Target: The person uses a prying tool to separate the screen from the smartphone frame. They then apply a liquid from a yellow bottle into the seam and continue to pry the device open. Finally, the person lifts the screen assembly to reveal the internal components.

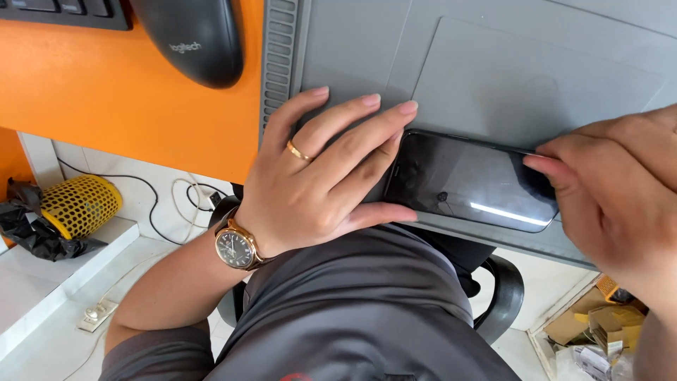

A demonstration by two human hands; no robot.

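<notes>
left hand [317,180]: flat, fingers spread, pressing black smartphone's [472,180] end | right hand [620,190]: fingertips pinching other end | phone on grey mat [493,77], orange desk [120,92]

Setting: a phone repair bench in a small shop or office. Evidence: a grey repair mat [493,63] under the fingers [352,120], an orange desk [120,99], and a computer mouse [194,35] beyond the fingertips.

We see a black mouse [189,39] on the orange counter [127,99], a yellow perforated cylinder [77,204] and cardboard scraps [599,321] below.
</notes>
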